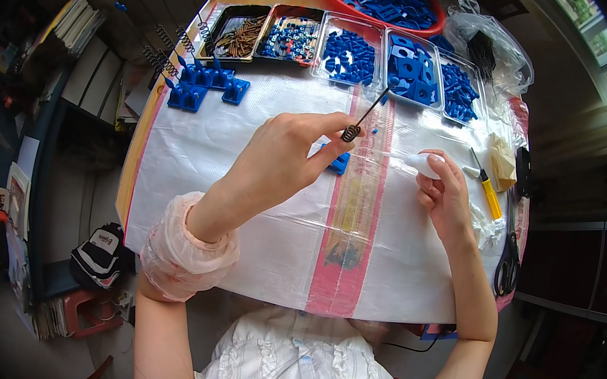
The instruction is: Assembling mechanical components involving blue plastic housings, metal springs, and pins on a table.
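My left hand (pixel 274 152) pinches a black coil spring (pixel 351 133) between thumb and fingers, above the middle of the table. From the coil a thin straight wire rises at a slant to a blue tip. Under these fingers a blue plastic base (pixel 339 162) lies on the sheet, partly hidden by the hand. My right hand (pixel 448 198) is closed around a small white squeeze bottle (pixel 423 163). Its thin clear nozzle points left toward the spring, apart from it. A tiny blue piece (pixel 375 131) lies between the hands.
Along the back stand trays of screws (pixel 240 35), small mixed parts (pixel 291 38) and blue pieces (pixel 348 58), before a red basin (pixel 436 26). Blue bases with springs (pixel 191 87) stand back left. A yellow-handled screwdriver (pixel 490 194) and black scissors (pixel 508 265) lie at right.
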Action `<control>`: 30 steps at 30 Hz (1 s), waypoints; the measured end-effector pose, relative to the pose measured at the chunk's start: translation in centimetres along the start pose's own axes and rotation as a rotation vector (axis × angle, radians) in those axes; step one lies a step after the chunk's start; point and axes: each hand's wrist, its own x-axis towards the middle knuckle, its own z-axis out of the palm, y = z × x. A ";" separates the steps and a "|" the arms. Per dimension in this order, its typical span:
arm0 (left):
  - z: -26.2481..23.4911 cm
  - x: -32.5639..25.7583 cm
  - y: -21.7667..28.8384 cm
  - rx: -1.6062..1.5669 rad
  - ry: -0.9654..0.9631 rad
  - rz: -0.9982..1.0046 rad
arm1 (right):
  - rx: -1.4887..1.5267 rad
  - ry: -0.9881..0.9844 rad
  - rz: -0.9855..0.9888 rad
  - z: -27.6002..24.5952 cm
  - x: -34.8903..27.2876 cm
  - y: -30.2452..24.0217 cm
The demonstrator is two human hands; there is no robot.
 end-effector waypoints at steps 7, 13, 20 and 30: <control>0.0 0.1 0.0 -0.011 0.000 0.008 | 0.004 0.019 -0.011 0.6 -0.2 -0.3; -0.1 0.1 0.0 0.010 0.003 0.015 | 0.009 -0.015 -0.019 0.4 -0.1 -0.1; 0.0 0.0 0.0 0.011 0.010 0.018 | 0.000 -0.023 -0.049 0.5 -0.2 0.1; 0.0 0.0 -0.1 0.002 0.009 0.005 | 0.021 0.017 -0.076 1.5 -0.5 -0.4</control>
